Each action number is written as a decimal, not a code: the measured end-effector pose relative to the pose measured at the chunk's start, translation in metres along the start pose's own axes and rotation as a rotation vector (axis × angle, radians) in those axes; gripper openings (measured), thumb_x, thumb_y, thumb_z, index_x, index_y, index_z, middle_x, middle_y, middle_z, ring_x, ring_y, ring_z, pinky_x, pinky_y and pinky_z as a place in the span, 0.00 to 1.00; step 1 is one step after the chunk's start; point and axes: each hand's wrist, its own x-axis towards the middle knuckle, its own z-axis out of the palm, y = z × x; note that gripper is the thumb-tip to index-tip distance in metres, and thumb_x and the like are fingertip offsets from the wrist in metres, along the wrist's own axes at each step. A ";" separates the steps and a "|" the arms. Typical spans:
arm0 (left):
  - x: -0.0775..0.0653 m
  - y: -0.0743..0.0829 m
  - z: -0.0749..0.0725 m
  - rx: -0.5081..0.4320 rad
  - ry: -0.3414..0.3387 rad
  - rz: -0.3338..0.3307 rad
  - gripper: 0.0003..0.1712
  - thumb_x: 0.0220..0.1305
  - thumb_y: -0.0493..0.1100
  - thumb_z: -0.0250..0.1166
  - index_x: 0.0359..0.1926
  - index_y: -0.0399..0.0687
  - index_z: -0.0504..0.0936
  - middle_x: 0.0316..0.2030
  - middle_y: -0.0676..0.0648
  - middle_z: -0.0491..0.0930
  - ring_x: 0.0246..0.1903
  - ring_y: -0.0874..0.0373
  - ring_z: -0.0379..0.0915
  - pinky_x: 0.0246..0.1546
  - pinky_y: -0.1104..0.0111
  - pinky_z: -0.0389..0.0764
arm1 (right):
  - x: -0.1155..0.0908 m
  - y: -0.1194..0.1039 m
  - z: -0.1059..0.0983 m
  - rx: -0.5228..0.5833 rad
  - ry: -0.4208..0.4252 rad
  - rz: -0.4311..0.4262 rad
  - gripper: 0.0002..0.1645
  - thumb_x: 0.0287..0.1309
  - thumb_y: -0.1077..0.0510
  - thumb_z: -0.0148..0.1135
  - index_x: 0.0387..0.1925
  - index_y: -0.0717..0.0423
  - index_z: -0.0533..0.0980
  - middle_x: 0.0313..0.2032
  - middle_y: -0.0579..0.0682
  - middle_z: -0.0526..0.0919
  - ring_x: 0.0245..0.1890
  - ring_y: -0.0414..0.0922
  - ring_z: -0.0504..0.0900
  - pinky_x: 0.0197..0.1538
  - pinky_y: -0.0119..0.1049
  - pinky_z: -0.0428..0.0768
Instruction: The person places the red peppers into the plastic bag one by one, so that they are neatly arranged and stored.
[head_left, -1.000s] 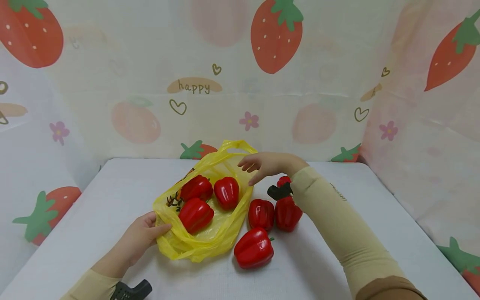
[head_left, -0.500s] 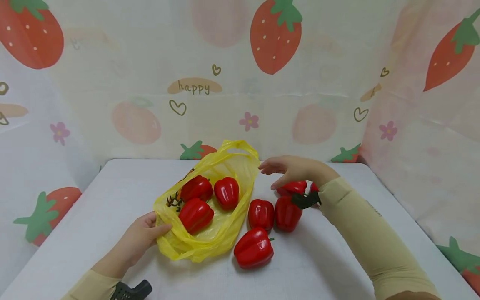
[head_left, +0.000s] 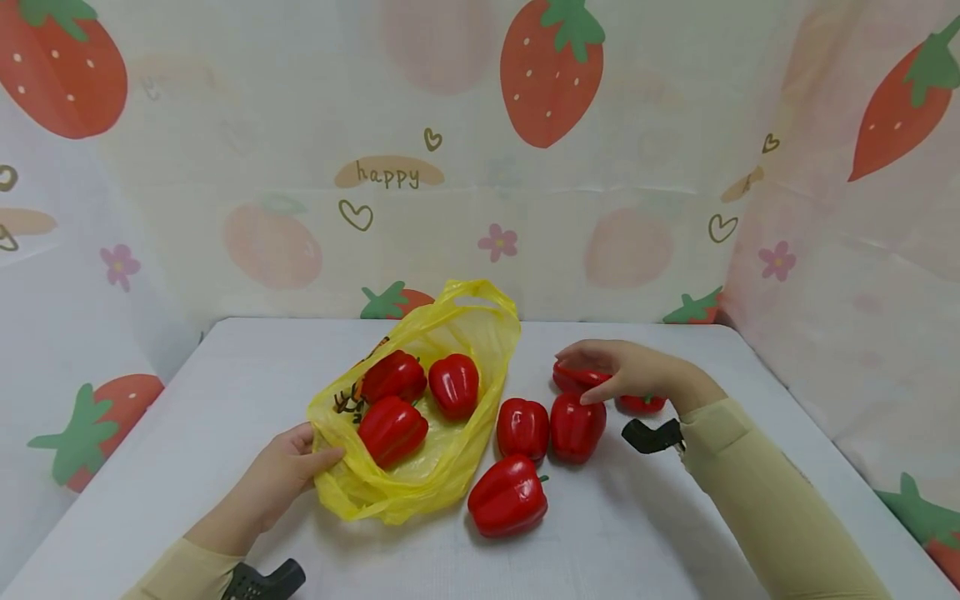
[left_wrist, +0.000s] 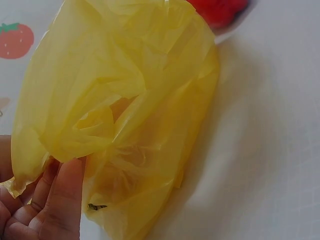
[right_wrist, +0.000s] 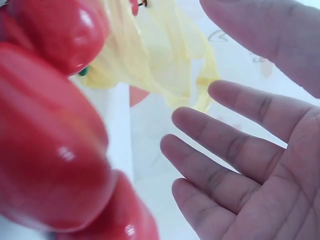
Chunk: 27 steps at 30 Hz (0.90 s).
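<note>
My left hand pinches the near left edge of a yellow plastic bag; in the left wrist view, thumb and fingers grip its crumpled film. Three shiny red bell peppers lie inside the bag, one of them toward its right side. Over the back of the loose peppers is my right hand, fingers spread and nothing held. It overlaps a back bell pepper and another bell pepper in front of that. In the right wrist view, the open palm faces a large bell pepper.
Right of the bag stands another bell pepper, with one lying nearer the front. A further pepper shows partly below the right wrist. All rest on a white table, backed by a strawberry-print curtain.
My right hand has moved from the bag's right edge rightward and down to the loose peppers at the back. The left hand and the bag have stayed put.
</note>
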 end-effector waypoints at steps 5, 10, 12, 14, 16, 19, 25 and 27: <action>0.000 -0.001 0.000 -0.003 -0.002 0.000 0.34 0.59 0.48 0.62 0.62 0.36 0.62 0.51 0.41 0.75 0.40 0.57 0.76 0.43 0.68 0.79 | -0.007 0.015 0.010 0.042 0.041 0.000 0.39 0.47 0.53 0.68 0.61 0.52 0.64 0.59 0.53 0.69 0.60 0.52 0.65 0.56 0.52 0.71; 0.001 -0.003 0.000 -0.003 0.000 -0.004 0.33 0.60 0.47 0.61 0.62 0.37 0.62 0.51 0.41 0.75 0.40 0.57 0.76 0.43 0.68 0.79 | -0.013 0.024 0.022 0.114 0.065 0.020 0.40 0.48 0.54 0.68 0.62 0.52 0.62 0.59 0.54 0.68 0.60 0.54 0.65 0.57 0.55 0.69; 0.001 -0.003 0.000 -0.001 0.001 -0.004 0.33 0.60 0.48 0.61 0.62 0.37 0.62 0.51 0.41 0.75 0.40 0.57 0.76 0.42 0.68 0.79 | -0.014 0.028 0.026 0.136 0.071 0.018 0.42 0.46 0.54 0.69 0.63 0.52 0.61 0.59 0.55 0.68 0.60 0.54 0.64 0.56 0.54 0.70; 0.001 -0.003 0.000 0.001 0.002 -0.003 0.34 0.60 0.48 0.61 0.62 0.37 0.62 0.51 0.42 0.75 0.39 0.57 0.76 0.42 0.68 0.79 | -0.015 0.031 0.031 0.160 0.076 0.008 0.45 0.44 0.54 0.71 0.64 0.52 0.60 0.59 0.56 0.67 0.61 0.55 0.63 0.54 0.52 0.73; 0.000 -0.002 0.000 0.000 0.002 -0.002 0.34 0.60 0.47 0.61 0.62 0.37 0.62 0.51 0.41 0.75 0.39 0.57 0.76 0.42 0.68 0.79 | -0.016 0.033 0.036 0.171 0.092 0.013 0.48 0.42 0.53 0.72 0.64 0.50 0.59 0.59 0.54 0.67 0.61 0.55 0.62 0.52 0.50 0.75; 0.000 -0.002 0.000 0.000 0.000 0.000 0.34 0.60 0.47 0.61 0.62 0.37 0.62 0.51 0.41 0.75 0.39 0.57 0.76 0.42 0.68 0.79 | -0.016 0.038 0.043 0.173 0.120 0.017 0.50 0.40 0.53 0.73 0.65 0.48 0.57 0.58 0.51 0.68 0.61 0.53 0.62 0.53 0.49 0.74; 0.000 -0.002 0.000 -0.002 -0.006 0.007 0.33 0.60 0.47 0.61 0.61 0.36 0.62 0.50 0.41 0.76 0.39 0.57 0.76 0.42 0.68 0.79 | -0.017 0.043 0.054 0.125 0.181 0.004 0.49 0.41 0.53 0.73 0.65 0.49 0.59 0.57 0.49 0.68 0.61 0.52 0.61 0.56 0.53 0.71; 0.000 -0.002 0.001 -0.002 -0.002 0.007 0.33 0.60 0.47 0.61 0.61 0.36 0.63 0.50 0.41 0.76 0.39 0.57 0.76 0.42 0.68 0.79 | -0.017 0.044 0.056 0.118 0.198 0.020 0.49 0.41 0.52 0.73 0.64 0.48 0.59 0.58 0.49 0.67 0.62 0.53 0.60 0.55 0.54 0.71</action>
